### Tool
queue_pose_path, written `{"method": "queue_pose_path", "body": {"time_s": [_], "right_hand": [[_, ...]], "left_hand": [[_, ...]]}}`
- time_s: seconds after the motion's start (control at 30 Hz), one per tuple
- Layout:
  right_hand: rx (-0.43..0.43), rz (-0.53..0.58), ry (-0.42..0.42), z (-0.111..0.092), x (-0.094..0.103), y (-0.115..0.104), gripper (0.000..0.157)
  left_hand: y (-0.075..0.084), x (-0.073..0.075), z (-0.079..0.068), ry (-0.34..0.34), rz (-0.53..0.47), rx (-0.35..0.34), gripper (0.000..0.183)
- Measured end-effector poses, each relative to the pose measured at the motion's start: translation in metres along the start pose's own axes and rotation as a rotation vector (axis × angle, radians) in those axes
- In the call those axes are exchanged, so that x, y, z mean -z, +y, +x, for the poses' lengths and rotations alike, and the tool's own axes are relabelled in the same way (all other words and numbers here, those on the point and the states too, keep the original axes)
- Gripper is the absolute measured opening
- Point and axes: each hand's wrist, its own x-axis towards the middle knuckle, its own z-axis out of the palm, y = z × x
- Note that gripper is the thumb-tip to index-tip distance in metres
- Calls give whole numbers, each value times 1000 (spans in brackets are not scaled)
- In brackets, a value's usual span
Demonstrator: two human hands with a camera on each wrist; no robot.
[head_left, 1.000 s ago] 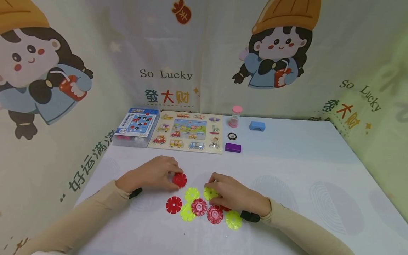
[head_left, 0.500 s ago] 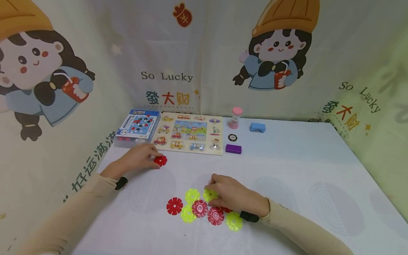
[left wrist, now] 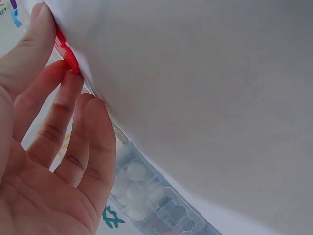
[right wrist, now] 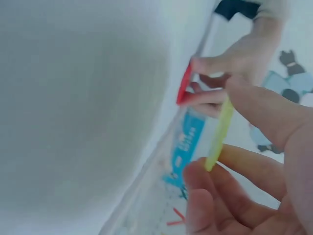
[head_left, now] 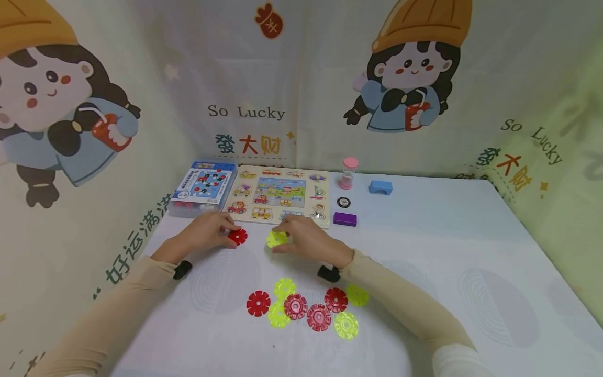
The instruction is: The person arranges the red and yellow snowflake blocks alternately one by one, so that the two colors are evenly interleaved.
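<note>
My left hand point(head_left: 207, 231) pinches a red notched disc point(head_left: 239, 236) by its edge, low at the table just in front of the puzzle board. In the left wrist view the red disc point(left wrist: 66, 51) shows edge-on between thumb and fingers. To its right, my right hand point(head_left: 311, 238) grips a yellow-green notched disc point(head_left: 277, 239) between thumb and fingers. That yellow disc point(right wrist: 221, 132) stands clear of the tabletop in the right wrist view. Nearer the front lies a loose group of red discs point(head_left: 258, 303) and yellow discs point(head_left: 346, 325), some overlapping.
Behind the hands lie a wooden vehicle puzzle board point(head_left: 278, 193) and a clear plastic box point(head_left: 202, 188) with a printed lid. Right of them are a pink sand timer point(head_left: 348, 173), a black round chip point(head_left: 344, 202), a purple block point(head_left: 345, 219) and a blue arch block point(head_left: 380, 188).
The left hand carried the red disc back and left, then stayed there. My right hand lifted a yellow disc from the group and moved it back and left, uncovering other discs.
</note>
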Motion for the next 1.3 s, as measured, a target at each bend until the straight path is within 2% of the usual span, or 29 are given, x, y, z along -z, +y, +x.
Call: {"method": "queue_pose_path", "body": {"time_s": [0.13,0.23,0.43,0.77,0.87,0.93,1.0,1.13,1.2,1.3], "right_hand": [[40,-37,-27,42,-18,-7,49],[31,-66,-62,56,-29,-10,48],[-48,-77,-64,59,-34,-11,46],[-73,-100,-108,59,-35,-14,48],[-71,-97,-91,51,-32,-16,52],[-23,-94,-97,40,-31,-21,51],[62,-90,-146,23,-30,-31,49],[260,-144,-316,-13,-33,-54,47],[302,-172,-355,-25,-35,-64,46],[302,-217,-335,-35,-38,-71,43]], "left_hand": [[-6,-3,0,5,10,1,51],[-7,-4,1,9,5,-10,50],[-1,-2,4,14,-20,-3,49],[0,-1,2,-20,-16,21,51],[2,0,2,-18,-15,31,52],[3,-1,3,-4,14,28,52],[7,-2,3,13,52,9,52],[20,-7,8,18,95,-80,51],[27,-8,11,-5,74,-106,51],[33,-10,15,-35,52,-119,51]]}}
